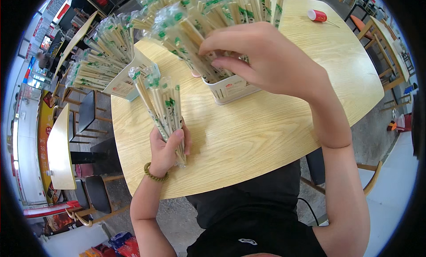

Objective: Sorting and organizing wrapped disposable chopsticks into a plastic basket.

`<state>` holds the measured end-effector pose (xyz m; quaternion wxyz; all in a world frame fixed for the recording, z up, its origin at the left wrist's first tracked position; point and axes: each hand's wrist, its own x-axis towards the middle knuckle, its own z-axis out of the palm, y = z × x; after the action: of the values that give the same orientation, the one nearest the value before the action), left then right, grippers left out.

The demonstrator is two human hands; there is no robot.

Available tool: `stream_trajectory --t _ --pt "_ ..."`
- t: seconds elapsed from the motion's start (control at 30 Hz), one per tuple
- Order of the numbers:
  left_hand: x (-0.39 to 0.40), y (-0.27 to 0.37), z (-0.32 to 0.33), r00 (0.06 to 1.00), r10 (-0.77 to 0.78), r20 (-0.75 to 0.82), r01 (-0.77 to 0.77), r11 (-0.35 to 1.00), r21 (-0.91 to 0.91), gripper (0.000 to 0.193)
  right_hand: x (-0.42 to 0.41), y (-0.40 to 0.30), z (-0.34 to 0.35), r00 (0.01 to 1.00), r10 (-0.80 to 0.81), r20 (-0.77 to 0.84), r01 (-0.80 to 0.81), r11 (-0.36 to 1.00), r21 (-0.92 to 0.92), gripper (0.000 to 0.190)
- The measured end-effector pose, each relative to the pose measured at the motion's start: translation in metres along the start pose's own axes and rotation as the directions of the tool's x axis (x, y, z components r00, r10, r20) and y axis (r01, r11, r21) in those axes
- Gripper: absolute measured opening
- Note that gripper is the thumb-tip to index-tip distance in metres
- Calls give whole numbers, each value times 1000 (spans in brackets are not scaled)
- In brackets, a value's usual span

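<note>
My left hand (168, 145) holds a small upright bundle of wooden chopsticks (168, 105) in clear wrappers with green print, gripped near its lower end. To its right, a white plastic holder (229, 89) stands on the table, packed with similar wrapped chopsticks (196, 33). My right hand (253, 57) reaches across the front of that holder, with curled fingers and thumb against the chopsticks. Whether it grips any of them is hidden. A second white holder (124, 78) at the left also holds several wrapped chopsticks (100, 68).
All this rests on a light wood-grain table (253, 133) with curved edges. A red paper cup (318, 15) lies on its side at the far right, by a thin stick. Dark-seated chairs (87, 110) and another table (61, 150) stand left. A person (46, 61) is in the background.
</note>
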<state>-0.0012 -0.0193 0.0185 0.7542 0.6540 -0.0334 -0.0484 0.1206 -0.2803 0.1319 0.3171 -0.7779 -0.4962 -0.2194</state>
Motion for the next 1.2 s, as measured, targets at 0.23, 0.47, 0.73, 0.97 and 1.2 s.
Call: stream_trajectory --t 0.23,0.47,0.73,0.97,1.2 --pt "-3 2 -6 1000 -5 30 3 999 52 25 1 -32 -10 978 69 -196 -62 997 41 18" --pt "-3 3 -3 997 59 58 -62 997 40 20 -17 -29 41 969 -158 190 93 946 311 30" --pt "-1 -5 -8 995 101 -17 -101 994 -30 27 3 -20 -20 964 62 -257 22 950 312 31" --pt "3 -8 -7 997 63 -39 -64 997 -30 25 5 -26 -92 794 170 -584 -264 961 -80 29" --pt "3 -9 -5 996 52 -69 -55 998 -42 25 -12 -2 -98 940 322 -112 -341 895 -286 18"
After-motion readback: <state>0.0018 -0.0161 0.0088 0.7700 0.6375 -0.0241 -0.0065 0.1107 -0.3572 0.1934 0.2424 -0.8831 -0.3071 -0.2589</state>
